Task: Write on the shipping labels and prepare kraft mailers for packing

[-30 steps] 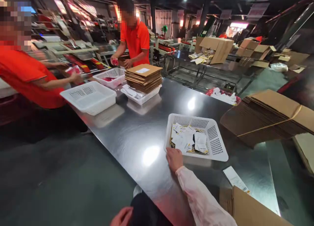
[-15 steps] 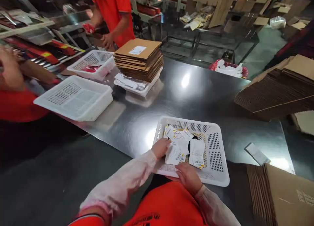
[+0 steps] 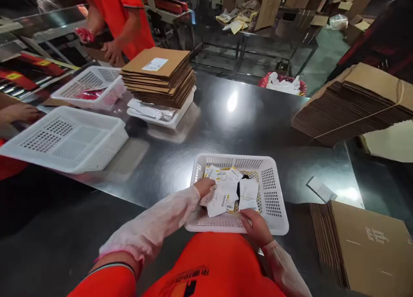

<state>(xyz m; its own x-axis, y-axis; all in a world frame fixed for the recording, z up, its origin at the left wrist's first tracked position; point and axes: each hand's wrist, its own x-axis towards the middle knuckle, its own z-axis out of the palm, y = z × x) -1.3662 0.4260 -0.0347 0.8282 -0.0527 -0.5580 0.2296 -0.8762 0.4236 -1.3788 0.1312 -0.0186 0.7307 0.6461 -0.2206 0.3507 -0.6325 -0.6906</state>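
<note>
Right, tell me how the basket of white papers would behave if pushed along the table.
The basket would probably slide easily, as the metal table looks smooth and shiny. It seems unlikely to tip, being wide and shallow. The white papers may shift inside, since they look thin and many lie loosely overlapped.

Clock centred on tag basket. Widest room at 12: bare steel table beyond far rim. At 11, cardboard stack rising in white tray. At 10, second white basket, open lane between. At 2, strapped cardboard bundle. At 3, flat packet, low, passable overhead. At 4, cardboard pile. Left sleeve blocks 8; right hand blocks near rim at 5; torso at 6.
</note>
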